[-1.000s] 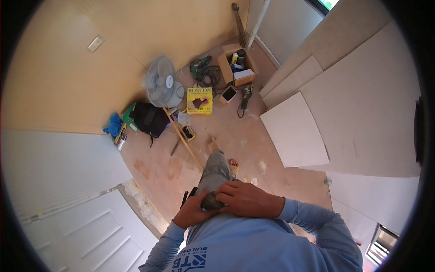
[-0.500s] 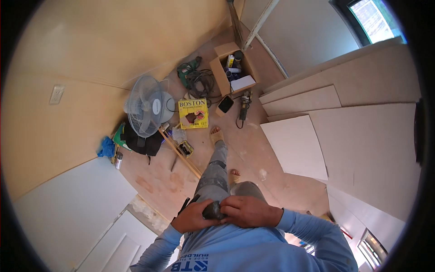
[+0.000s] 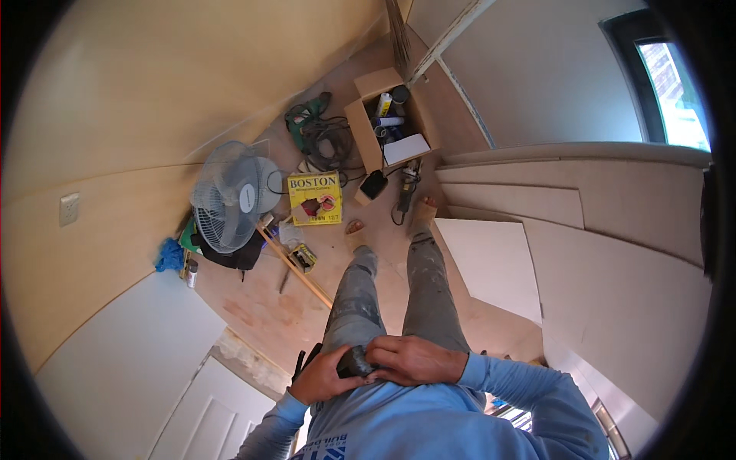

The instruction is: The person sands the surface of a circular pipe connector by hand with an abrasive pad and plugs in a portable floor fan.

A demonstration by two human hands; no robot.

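Note:
At my waist, a dark rounded object (image 3: 353, 362) sits between my two hands; its exact kind I cannot make out. My left hand (image 3: 322, 379) wraps round its near left side, thumb along the lower edge. My right hand (image 3: 418, 359) has its fingers curled against the right end of the same object. Both hands rest close to the hem of my blue shirt (image 3: 429, 422). Some dark straps (image 3: 304, 360) stick out beside my left wrist.
Ahead on the floor are an open cardboard box (image 3: 363, 134) of supplies, a green corded power tool (image 3: 305, 121), an angle grinder (image 3: 407, 192) and a yellow box (image 3: 315, 201). A fan (image 3: 226, 197) and a wooden strip (image 3: 303, 277) lie left. Board sheets (image 3: 491, 264) lean right.
My right foot has stepped forward, close to the angle grinder, so both feet now show ahead. The view has shifted slightly. Both hands keep their hold on the dark object.

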